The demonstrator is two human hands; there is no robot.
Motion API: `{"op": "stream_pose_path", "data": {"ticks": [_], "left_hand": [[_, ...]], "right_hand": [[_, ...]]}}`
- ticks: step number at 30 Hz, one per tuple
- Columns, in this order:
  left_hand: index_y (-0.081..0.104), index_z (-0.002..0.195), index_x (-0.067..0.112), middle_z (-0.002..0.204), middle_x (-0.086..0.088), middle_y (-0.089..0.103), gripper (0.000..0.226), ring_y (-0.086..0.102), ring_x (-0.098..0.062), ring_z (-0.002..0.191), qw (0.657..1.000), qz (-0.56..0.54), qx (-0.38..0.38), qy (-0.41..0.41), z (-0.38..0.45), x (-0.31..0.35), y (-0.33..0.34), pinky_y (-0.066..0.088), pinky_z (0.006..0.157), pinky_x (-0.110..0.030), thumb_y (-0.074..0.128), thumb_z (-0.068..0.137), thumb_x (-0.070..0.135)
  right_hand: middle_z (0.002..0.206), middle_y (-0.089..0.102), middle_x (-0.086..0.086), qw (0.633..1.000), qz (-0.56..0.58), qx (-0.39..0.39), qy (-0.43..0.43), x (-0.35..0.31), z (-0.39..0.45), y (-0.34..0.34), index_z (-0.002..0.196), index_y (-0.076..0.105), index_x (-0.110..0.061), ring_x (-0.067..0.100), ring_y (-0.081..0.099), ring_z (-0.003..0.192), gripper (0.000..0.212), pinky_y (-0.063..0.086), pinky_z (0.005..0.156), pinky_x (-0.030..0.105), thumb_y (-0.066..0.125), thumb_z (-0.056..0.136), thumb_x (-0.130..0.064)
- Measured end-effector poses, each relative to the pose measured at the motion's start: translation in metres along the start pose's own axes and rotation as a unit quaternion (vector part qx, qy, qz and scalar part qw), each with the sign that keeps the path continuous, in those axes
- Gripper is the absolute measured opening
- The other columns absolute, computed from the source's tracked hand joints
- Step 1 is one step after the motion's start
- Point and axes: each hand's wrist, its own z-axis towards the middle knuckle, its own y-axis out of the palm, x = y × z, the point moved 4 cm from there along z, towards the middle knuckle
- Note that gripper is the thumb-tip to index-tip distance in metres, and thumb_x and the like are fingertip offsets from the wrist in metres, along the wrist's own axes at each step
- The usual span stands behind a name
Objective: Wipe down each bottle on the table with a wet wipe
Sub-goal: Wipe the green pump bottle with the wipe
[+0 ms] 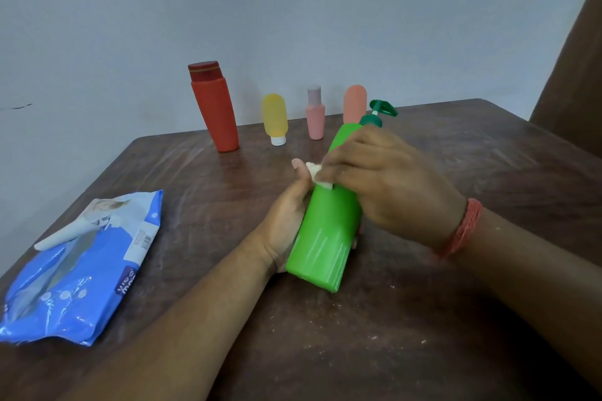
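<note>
Both hands curl shut: left [286, 218] grips green bottle [325, 231]; right [384, 185] presses wipe [317, 174].

Your two arms come into view bare from the forearm down, with no sleeve showing on either one. On your right wrist you wear a band of reddish-orange thread [462, 228], wound round many times into a thick, ribbed cuff just behind the right hand [387, 182]. Your left hand [286, 215] and its wrist carry nothing, and your fingers [338, 161] show no rings where they can be seen.
</note>
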Motion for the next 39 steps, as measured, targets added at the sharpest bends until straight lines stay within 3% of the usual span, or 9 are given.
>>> {"op": "stream_pose_path", "data": {"ticks": [3,8,12,17,20,25,28,35,39], "left_hand": [[0.062,0.124,0.002,0.103,-0.021,0.069,0.1,0.067,-0.034,0.083,1.0,0.014,0.021,0.0,0.0,0.001,-0.004,0.059,0.07,-0.041,0.019,0.083,0.083],[0.07,0.089,0.002,0.08,-0.012,0.07,0.068,0.07,-0.027,0.074,0.998,0.028,0.006,0.059,-0.009,0.012,0.019,0.06,0.066,-0.037,0.047,0.098,0.066],[0.068,0.117,0.012,0.096,-0.017,0.07,0.089,0.063,-0.033,0.087,0.998,-0.009,0.048,0.029,-0.001,0.003,0.006,0.055,0.073,-0.041,0.013,0.094,0.077],[0.075,0.096,0.01,0.081,-0.004,0.067,0.084,0.067,-0.013,0.074,0.996,-0.059,0.054,0.038,-0.004,0.007,-0.003,0.055,0.069,-0.023,0.021,0.096,0.074],[0.079,0.107,0.014,0.098,-0.011,0.072,0.083,0.068,-0.023,0.087,0.993,-0.043,0.076,0.076,-0.003,0.01,-0.008,0.054,0.08,-0.037,0.02,0.098,0.072],[0.073,0.115,0.007,0.102,-0.009,0.071,0.078,0.069,-0.02,0.088,0.991,-0.085,0.063,0.079,-0.002,0.012,-0.008,0.056,0.081,-0.031,0.025,0.101,0.067],[0.068,0.119,0.006,0.102,-0.016,0.072,0.069,0.069,-0.028,0.084,0.987,-0.05,0.109,0.106,-0.003,0.016,-0.013,0.058,0.076,-0.039,0.029,0.103,0.06],[0.074,0.106,0.004,0.099,-0.018,0.076,0.066,0.075,-0.027,0.084,0.978,-0.063,0.148,0.135,-0.009,0.023,-0.015,0.063,0.073,-0.037,0.027,0.106,0.051],[0.059,0.133,-0.001,0.126,-0.022,0.065,0.077,0.066,-0.033,0.103,0.977,-0.091,0.142,0.126,-0.011,0.025,-0.019,0.058,0.085,-0.045,0.023,0.103,0.06]], "right_hand": [[0.108,0.068,0.008,0.997,-0.002,0.015,0.078,0.016,0.006,-0.002,0.114,0.071,-0.005,0.032,0.056,0.095,0.029,0.048,0.088,0.046,0.047,0.098,-0.005],[0.112,0.069,0.006,0.993,0.075,-0.082,-0.05,-0.028,0.0,0.0,0.11,0.073,-0.008,0.026,0.056,0.099,0.036,0.044,0.092,0.035,0.046,0.086,-0.003],[0.111,0.067,0.009,0.998,0.017,-0.03,0.046,-0.002,0.001,-0.002,0.117,0.071,-0.008,0.029,0.055,0.097,0.034,0.048,0.086,0.041,0.052,0.089,-0.002],[0.109,0.069,0.012,0.993,0.06,-0.042,-0.09,-0.034,-0.008,0.001,0.121,0.07,-0.003,0.03,0.06,0.09,0.03,0.05,0.081,0.04,0.047,0.101,-0.003],[0.111,0.067,0.013,0.998,0.042,-0.005,0.039,-0.005,-0.005,0.006,0.122,0.069,-0.005,0.032,0.06,0.095,0.034,0.052,0.084,0.044,0.042,0.1,-0.006],[0.108,0.068,0.012,0.997,0.081,-0.011,-0.002,-0.02,-0.014,0.01,0.119,0.071,-0.004,0.027,0.06,0.091,0.033,0.049,0.084,0.034,0.042,0.103,-0.006],[0.106,0.066,0.012,0.99,0.094,0.015,0.101,-0.002,-0.011,0.01,0.115,0.071,-0.003,0.028,0.062,0.09,0.03,0.052,0.08,0.04,0.045,0.102,-0.012],[0.098,0.063,0.009,0.981,0.158,0.006,0.112,-0.004,-0.016,0.015,0.103,0.071,-0.003,0.027,0.065,0.087,0.028,0.054,0.075,0.044,0.049,0.103,-0.02],[0.093,0.062,0.008,0.98,0.187,-0.019,0.057,-0.017,-0.02,0.019,0.1,0.071,-0.002,0.024,0.061,0.083,0.019,0.053,0.076,0.043,0.055,0.099,-0.013]]}}
